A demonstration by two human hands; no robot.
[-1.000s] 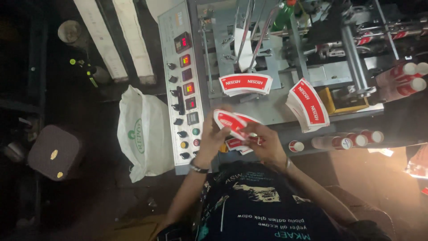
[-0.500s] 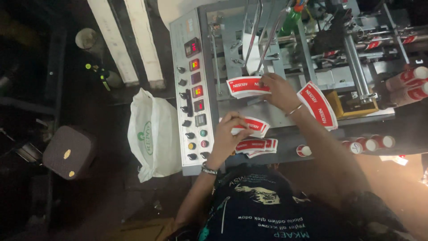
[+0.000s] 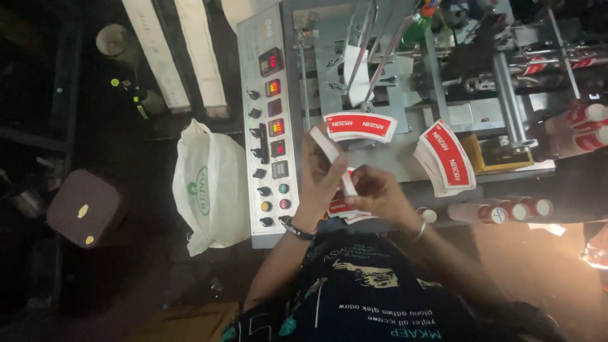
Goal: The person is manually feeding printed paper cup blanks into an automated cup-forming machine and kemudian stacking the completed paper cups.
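Red-and-white cup blanks (image 3: 334, 158) are being pinched edge-on between both hands, left hand (image 3: 322, 180) and right hand (image 3: 375, 193), just over the machine (image 3: 405, 95). More blanks (image 3: 445, 158) are sitting stacked nearby, so loading looks only partly done.

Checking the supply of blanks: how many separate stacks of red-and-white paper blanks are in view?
4: one held edge-on in both hands, one on the machine above, one further right, one partly hidden under the hands. More may be hidden.

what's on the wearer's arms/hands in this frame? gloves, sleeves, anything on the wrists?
No gloves, no sleeves showing: both forearms are bare. The left hand has a dark band at its wrist. The right hand has a thin pale metal bangle at its wrist. No rings can be made out.
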